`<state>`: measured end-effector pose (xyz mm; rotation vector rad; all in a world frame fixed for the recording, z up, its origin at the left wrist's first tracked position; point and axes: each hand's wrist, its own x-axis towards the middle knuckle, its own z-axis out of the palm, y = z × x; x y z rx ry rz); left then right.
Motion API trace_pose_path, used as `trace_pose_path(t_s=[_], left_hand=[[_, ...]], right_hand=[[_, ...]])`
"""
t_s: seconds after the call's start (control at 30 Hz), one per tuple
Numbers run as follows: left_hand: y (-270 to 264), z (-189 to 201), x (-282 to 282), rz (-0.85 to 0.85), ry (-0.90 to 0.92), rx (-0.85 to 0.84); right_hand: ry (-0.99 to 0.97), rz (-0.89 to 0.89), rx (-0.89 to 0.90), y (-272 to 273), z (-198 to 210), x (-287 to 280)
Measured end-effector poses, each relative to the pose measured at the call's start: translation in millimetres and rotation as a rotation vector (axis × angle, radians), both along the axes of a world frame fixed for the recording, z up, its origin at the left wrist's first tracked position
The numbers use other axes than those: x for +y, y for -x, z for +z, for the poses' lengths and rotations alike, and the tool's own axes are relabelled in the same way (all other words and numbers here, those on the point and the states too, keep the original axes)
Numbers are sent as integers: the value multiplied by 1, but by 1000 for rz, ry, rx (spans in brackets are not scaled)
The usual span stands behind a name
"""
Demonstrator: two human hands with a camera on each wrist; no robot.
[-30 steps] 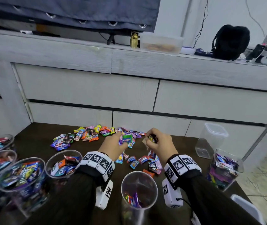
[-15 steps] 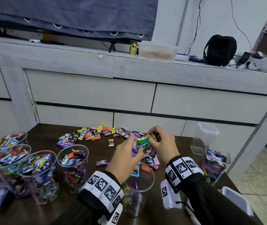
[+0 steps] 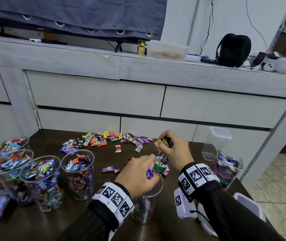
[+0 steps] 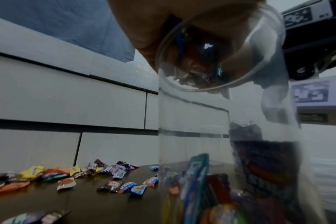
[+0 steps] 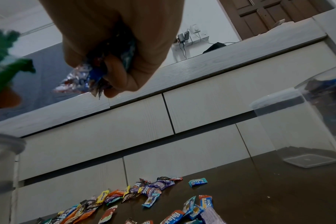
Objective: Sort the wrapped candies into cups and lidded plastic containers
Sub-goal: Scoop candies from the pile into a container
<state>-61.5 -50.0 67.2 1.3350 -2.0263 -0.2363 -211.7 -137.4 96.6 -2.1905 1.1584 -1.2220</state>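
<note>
Four candy-filled cups (image 3: 43, 181) at left

Your cups (image 3: 77, 168) are clear smooth plastic; candies (image 3: 102, 140) in glossy foil-like wrappers; table (image 3: 79, 221) dark, polished, reflective; drawers (image 3: 95, 94) matt, wood-grained.

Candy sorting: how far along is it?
Partly done. Four cups at left are nearly full, and a container holds some. The left hand holds candies over the near cup; the right hand grips more. A loose pile remains.
</note>
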Motion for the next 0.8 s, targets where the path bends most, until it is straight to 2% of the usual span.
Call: trace_pose_path(t_s=[0.2,0.33,0.6,0.8], left_hand=[[-1,6,-2,55,-13,-344],[3,11,-7,41,-49,-495],[2,15,-8,-81,-188,-530],[3,19,-8,-56,-232,-555]], right_hand=[[-21,14,29,-1,1,-1],[-18,31,48,-3,2,-1],[5,70,33,-6,5,-2],[7,42,58,-7,9,-1]])
